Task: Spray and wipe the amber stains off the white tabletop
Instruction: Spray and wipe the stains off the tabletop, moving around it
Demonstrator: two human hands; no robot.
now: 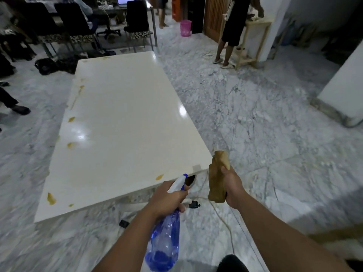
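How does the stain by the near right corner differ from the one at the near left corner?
The right stain is a small orange-amber dab; the left stain is a longer, duller yellow-brown smear. The right stain lies just ahead of the spray bottle nozzle in the left hand; the left stain is farther away. Both sit unwiped near the tabletop front edge.

Dim, perhaps motion-blurred; tabletop (125,118) glare
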